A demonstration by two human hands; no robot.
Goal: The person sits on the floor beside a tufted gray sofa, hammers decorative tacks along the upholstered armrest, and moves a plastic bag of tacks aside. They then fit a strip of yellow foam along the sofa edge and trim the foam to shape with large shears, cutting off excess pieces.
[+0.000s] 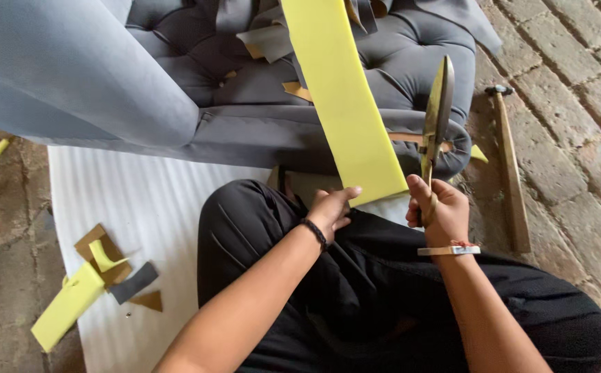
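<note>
Left grip (pixel 331 207) pinches yellow foam strip (pixel 345 103); right grip (pixel 438 211) holds scissors (pixel 437 117).

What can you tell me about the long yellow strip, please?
The long yellow strip is a flat, smooth, foam-like band, pale yellow with straight edges. It runs from the top of the frame down across the grey tufted sofa. The left hand pinches its lower end; the right hand holds scissors upright beside its right edge.

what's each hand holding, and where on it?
Left hand: yellow foam strip, pinched at its near end. Right hand: scissors, grip on the handles, blades pointing up.
</note>
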